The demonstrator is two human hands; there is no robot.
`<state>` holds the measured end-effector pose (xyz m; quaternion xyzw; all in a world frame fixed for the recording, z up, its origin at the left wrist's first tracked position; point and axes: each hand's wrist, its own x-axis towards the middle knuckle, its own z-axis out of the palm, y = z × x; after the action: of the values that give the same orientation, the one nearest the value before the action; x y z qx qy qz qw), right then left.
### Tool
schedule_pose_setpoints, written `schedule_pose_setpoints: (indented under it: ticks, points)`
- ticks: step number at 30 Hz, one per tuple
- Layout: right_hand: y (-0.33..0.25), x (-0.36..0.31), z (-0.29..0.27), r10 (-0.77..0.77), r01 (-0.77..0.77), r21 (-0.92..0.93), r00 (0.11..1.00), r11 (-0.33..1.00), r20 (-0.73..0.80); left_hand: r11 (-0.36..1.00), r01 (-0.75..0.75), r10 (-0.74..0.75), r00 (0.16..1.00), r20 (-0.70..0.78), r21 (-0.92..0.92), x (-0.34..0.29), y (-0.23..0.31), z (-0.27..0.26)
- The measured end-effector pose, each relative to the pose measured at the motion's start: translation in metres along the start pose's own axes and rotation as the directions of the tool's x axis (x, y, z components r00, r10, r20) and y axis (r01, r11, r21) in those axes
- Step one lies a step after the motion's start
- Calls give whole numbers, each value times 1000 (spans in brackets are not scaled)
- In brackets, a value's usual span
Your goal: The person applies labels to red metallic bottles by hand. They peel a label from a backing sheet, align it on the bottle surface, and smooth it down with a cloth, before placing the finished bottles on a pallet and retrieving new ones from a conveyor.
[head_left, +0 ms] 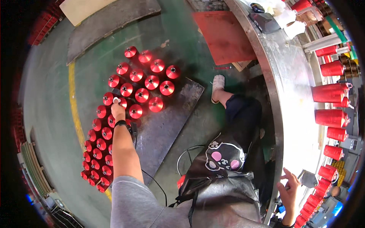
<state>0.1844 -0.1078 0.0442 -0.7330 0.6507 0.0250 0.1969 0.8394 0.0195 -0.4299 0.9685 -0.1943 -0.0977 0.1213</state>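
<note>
My left hand reaches down among the red cylinders standing in rows at floor level. Its fingers are closed on a small white round piece at the top of one cylinder; how the piece sits there is partly hidden by the hand. The cylinders have shiny conical tops with a dark metal fitting in the centre. Over at the right, my right hand is by the bench edge, fingers apart and nothing seen in them. A grey metal piece lies just beyond its fingertips.
A metal-topped bench runs along my right, lined with red cylindrical parts. Dark plates lie on the green floor. A red board stands ahead near the bench. A black cable trails below my left arm.
</note>
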Motion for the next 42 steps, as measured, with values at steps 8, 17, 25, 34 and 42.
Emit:
schedule_pose_setpoints:
  ticks: [8, 17, 25, 34, 42]
  points:
    - [0, 12, 1, -29, 29, 12, 999, 1000, 46, 999, -24, 26, 997, -74, 28, 4, -2, 1]
    - [-2, 15, -3, -17, 13, 54, 998, 998, 63, 991, -118, 128, 976, -179, 65, -49, 33, -15]
    - [-12, 21, -7, 27, -39, 91, 992, 995, 121, 984, -177, 173, 980, 96, 30, -97, 35, 2]
    - [0, 15, -4, 42, -52, 87, 992, 995, 115, 982, -188, 189, 981, 51, -23, -93, 41, 15]
    - [-6, 19, 1, 19, -29, 69, 991, 997, 131, 985, -163, 164, 986, 14, -59, -96, 41, 10]
